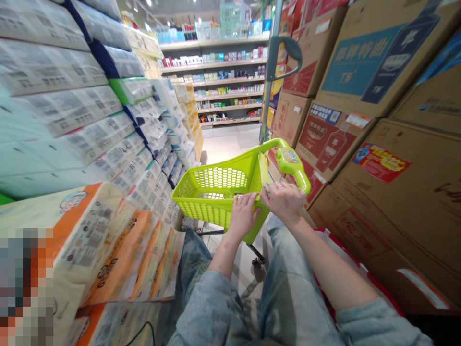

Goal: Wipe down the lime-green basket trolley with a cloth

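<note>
A lime-green plastic shopping cart (pixel 216 175) stands at an angle before my legs, its perforated basket pointing left and its looped handle on the right. Hooked over the near rim is my left hand (pixel 245 211), with its fingers inside the basket and its thumb outside. My right hand (pixel 284 199) is closed at the basket's rear corner, just below the handle (pixel 291 163). Something small and whitish shows at its fingertips; I cannot make out what it is. Little shows inside the basket, and its near bottom is hidden by the wall and my hands.
Wrapped paper packs (pixel 101 120) are stacked high on the left, with orange packs (pixel 126 254) close by my left leg. Cardboard cartons (pixel 360 57) wall the right side. A grey metal post (pixel 272 72) rises beyond the cart. Shelves (pixel 230 81) of small goods stand across the aisle's end.
</note>
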